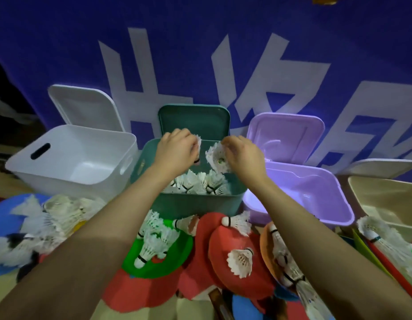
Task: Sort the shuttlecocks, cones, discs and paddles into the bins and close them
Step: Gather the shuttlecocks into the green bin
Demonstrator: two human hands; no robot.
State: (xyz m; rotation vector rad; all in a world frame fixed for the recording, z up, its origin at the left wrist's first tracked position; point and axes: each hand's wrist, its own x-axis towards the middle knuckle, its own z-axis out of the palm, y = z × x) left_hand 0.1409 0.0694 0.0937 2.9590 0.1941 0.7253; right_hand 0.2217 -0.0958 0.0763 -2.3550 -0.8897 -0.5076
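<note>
Nearest the camera, loose feathered shuttlecocks (154, 245) are lying scattered over flat, smooth discs: a green disc (177, 257), red ones (242, 269) and a blue one (6, 222). Their white skirts are looking frayed and light; the cork heads are rounded and banded in black. Nothing resembling a cone or paddle is showing clearly enough to confirm.

Beyond them, both bare forearms are reaching out over the teal bin (195, 202), a rigid plastic tub with rounded corners, already part-filled with shuttlecocks. The left hand (175, 151) is curling closed around a shuttlecock (198, 142), of which only the feather edge is showing. The right hand (244, 155) is pinching another shuttlecock (217, 158) by its skirt, its open end facing the camera.

The step in hand appears to be depositing shuttlecocks. The next move is likely calling for both hands to loosen directly above the tub, then return for the loose ones.

Farther back, the white bin (68, 162), lilac bin (299, 199) and beige bin (385, 199) are standing open, hinged lids upright against a blue banner (200, 54).
</note>
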